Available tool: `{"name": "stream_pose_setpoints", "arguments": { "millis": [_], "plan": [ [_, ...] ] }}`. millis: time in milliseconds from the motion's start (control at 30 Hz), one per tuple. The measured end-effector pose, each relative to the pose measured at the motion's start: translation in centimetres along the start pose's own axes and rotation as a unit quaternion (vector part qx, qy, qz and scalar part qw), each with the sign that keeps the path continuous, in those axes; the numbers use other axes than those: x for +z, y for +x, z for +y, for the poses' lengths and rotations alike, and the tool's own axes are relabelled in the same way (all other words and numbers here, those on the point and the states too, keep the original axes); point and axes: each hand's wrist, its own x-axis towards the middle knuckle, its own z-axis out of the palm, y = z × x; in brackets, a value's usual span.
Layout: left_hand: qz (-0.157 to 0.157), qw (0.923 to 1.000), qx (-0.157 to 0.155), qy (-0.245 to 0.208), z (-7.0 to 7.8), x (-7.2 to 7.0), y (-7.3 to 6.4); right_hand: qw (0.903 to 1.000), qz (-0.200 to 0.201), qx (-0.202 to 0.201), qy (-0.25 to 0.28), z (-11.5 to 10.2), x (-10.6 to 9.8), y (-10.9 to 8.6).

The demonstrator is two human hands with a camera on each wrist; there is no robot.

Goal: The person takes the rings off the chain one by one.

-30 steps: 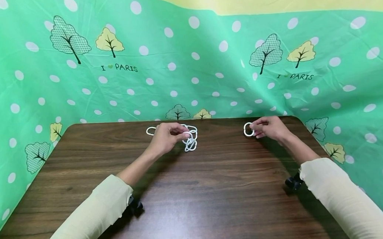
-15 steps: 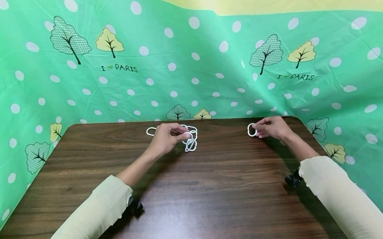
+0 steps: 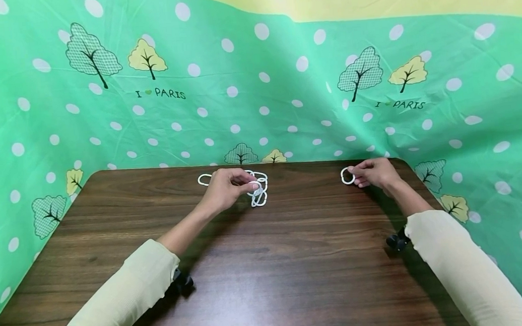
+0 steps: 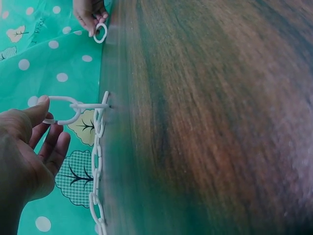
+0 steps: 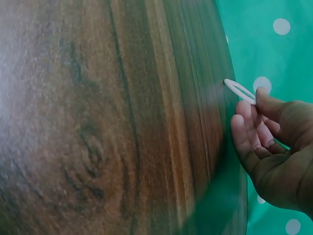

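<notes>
White chain [image 3: 258, 194] partly hidden behind left hand [image 3: 227, 189], right hand [image 5: 279, 154] cropped by right wrist view's edge

Smooth plastic-looking chain [image 4: 97, 169], glossy wood-grain tabletop [image 3: 277, 263], creased cloth [image 3: 252, 98]

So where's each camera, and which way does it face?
Head: on the head, facing forward and down over the table; left hand, right hand, sleeves show.
Left wrist: worn there, facing the left hand pinching a chain; right hand beyond.
Right wrist: worn there, facing the right hand pinching a ring.
Head and left wrist share both hands, chain, ring.
</notes>
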Motion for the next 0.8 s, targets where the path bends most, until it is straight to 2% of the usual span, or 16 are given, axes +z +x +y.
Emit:
{"name": "stream_pose_setpoints", "arguments": {
  "millis": [367,800],
  "plan": [
    [0.000,0.9999,0.006,-0.015,0.0,0.0,0.1,0.9996,0.000,0.004,-0.028,0.7,-1.0,0.5],
    [0.004,0.9999,0.003,-0.011,-0.4,-0.1,0.2,0.9993,0.027,0.024,-0.010,1.1,-1.3,0.7]
  ]
}}
